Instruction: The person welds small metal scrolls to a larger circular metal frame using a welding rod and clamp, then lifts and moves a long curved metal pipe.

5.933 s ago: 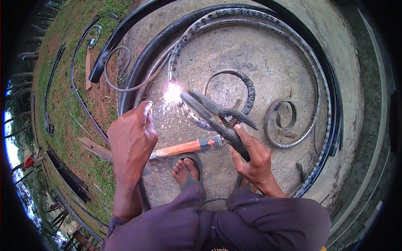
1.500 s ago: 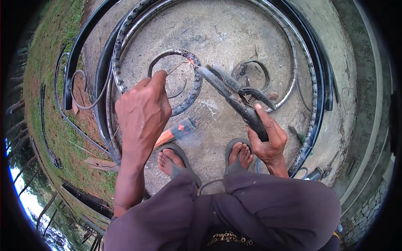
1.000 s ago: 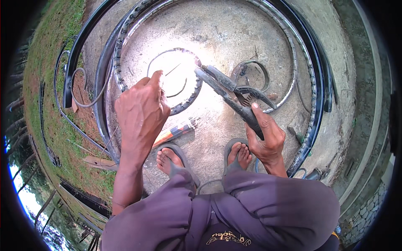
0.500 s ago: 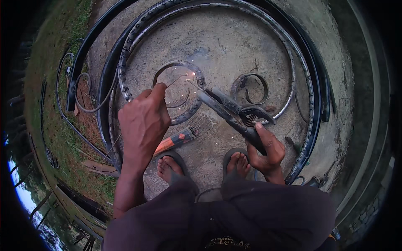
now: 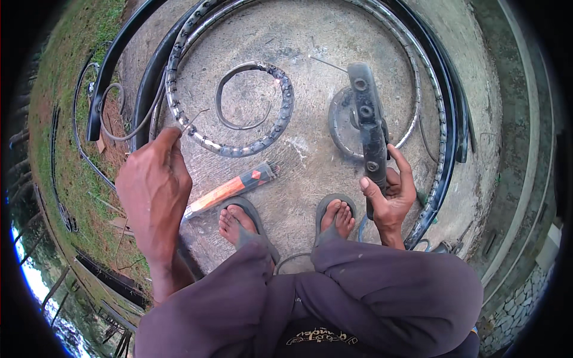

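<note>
My left hand (image 5: 156, 194) pinches a short thin metal rod (image 5: 196, 118), its bent tip pointing away over the concrete. Close by that rod lies the outer end of a spiral metal scroll (image 5: 287, 101), dotted with weld beads along its thick outer part. In my right hand (image 5: 391, 200) is a black welding electrode holder (image 5: 369, 122), raised above the ground. A thin welding electrode (image 5: 328, 64) sticks out of its jaw toward the left. Behind the holder, a second, smaller scroll (image 5: 341, 125) is partly hidden.
Large curved metal bars (image 5: 172, 89) arch around the work area. An orange and dark packet of electrodes (image 5: 239, 186) lies by my left foot (image 5: 239, 224). My right foot (image 5: 338, 221) is beside it on the concrete. A grey cable (image 5: 113, 138) loops at the left near grass.
The sparks at the scroll have gone and the scene is brighter. My left hand has drawn left and nearer with the rod. My right hand has turned the electrode holder upright, away from the scroll.
</note>
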### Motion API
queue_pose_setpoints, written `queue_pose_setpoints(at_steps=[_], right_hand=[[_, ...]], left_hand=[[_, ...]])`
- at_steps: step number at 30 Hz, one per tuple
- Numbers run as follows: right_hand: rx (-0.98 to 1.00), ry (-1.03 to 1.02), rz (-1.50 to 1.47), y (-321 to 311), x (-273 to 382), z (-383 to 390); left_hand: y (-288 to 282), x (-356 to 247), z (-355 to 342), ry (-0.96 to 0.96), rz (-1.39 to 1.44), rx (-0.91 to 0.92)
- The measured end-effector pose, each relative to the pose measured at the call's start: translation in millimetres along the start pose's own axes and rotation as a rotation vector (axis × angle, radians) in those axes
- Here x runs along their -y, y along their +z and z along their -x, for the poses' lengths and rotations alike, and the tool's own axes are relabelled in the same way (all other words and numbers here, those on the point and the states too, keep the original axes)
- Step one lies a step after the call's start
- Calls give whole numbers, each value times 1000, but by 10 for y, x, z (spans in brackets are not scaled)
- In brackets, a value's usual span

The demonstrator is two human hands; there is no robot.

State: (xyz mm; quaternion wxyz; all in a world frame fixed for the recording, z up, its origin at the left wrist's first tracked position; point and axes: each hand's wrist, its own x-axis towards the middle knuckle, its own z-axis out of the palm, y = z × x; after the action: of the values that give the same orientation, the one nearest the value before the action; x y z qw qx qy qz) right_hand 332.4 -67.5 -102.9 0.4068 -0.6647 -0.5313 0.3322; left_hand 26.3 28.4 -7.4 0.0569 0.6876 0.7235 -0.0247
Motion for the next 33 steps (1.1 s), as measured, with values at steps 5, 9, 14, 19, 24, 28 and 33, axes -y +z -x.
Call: queue_pose_setpoints(at_steps=[5,9,14,19,24,28,33], right_hand=[[-30,423,-735,-13,4,-2],[-108,622,-962,-27,-85,61],[-239,796,-869,-76,-111,87],[-288,643,-915,-311,-68,185],[-476,520,-838,-871,-74,344],[-752,384,-792,-1382,-9,657],[-1022,376,-876,-1711,-34,1083]], left_hand=[[-71,208,137,-65,-75,-51],[12,423,344,-154,-29,-4],[270,792,381,-36,-26,-118],[510,1218,367,258,-69,231],[577,1060,366,266,-22,132],[407,740,327,271,-2,92],[305,651,346,224,45,49]])
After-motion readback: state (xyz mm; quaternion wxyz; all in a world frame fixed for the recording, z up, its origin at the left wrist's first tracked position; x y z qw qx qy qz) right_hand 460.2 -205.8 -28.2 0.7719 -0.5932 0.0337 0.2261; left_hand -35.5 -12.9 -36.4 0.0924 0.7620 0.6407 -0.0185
